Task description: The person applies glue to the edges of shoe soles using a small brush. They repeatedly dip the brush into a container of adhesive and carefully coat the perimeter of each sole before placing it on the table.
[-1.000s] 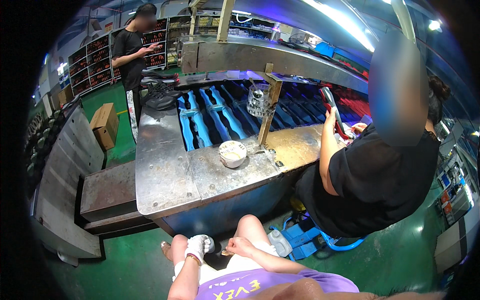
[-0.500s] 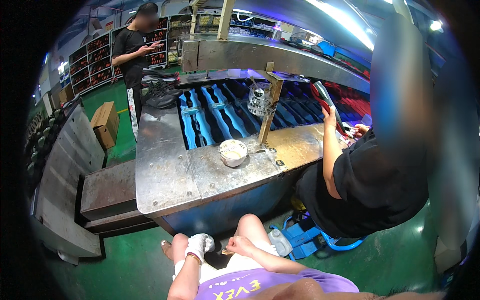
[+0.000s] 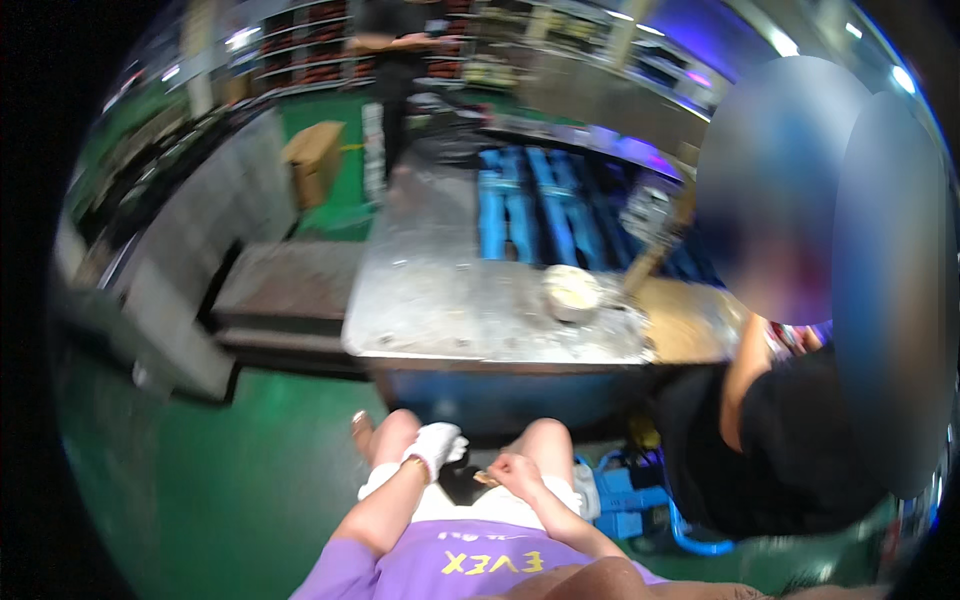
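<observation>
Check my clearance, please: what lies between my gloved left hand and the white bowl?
Between left hand and white bowl, the head view shows the bench's front panel and metal top.

A metal-topped bench (image 3: pixel 420 300) stands on green floor (image 3: pixel 270 470), with what seem shelving racks (image 3: pixel 308 45) blurred behind.

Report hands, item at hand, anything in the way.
Left hand gloved, contents unclear. Right hand bare, at small blurred tan item. Metal workbench ahead, white tub on it; co-worker close on right.

Large yellow capital letters (image 3: pixel 490 563) cross the wearer's purple T-shirt (image 3: pixel 415 560); smaller white lettering (image 3: pixel 490 537) above is illegible.
</observation>
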`<state>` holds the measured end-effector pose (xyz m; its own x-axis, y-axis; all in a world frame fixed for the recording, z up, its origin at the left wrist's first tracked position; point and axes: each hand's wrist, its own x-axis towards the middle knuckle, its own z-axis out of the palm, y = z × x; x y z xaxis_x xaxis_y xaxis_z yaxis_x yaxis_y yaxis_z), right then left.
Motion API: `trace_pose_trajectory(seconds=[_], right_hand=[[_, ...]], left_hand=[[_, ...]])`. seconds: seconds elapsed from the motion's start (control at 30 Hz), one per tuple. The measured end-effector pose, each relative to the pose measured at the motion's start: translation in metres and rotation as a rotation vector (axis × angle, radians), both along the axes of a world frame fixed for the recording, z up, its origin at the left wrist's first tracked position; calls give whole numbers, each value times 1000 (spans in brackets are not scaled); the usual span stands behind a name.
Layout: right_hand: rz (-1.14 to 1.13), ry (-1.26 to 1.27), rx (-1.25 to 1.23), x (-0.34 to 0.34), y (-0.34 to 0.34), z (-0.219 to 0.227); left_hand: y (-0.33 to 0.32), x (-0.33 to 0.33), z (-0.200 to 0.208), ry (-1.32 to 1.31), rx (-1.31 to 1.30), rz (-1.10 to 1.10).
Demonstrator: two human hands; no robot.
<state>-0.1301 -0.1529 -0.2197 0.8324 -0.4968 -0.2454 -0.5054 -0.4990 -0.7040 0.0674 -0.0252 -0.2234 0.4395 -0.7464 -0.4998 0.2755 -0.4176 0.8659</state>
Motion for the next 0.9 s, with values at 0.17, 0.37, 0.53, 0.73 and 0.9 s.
trace_pose_trajectory(seconds=[0.17,0.37,0.53,0.73,0.9], right_hand=[[175,-33,-183,14,7,14],[211,0,-177,37,-13,-30],[229,-15,-152,38,-16,-31],[210,45,-66,39,-24,-49],[229,65,-57,40,-19,-40]], left_hand=[[-1,2,-71,109,74,64],[-6,7,-81,-972,42,-456],[0,4,-66,-1373,264,-676],[-3,-1,-47,-1472,346,-778],[-2,-5,-46,-1415,341,-625]])
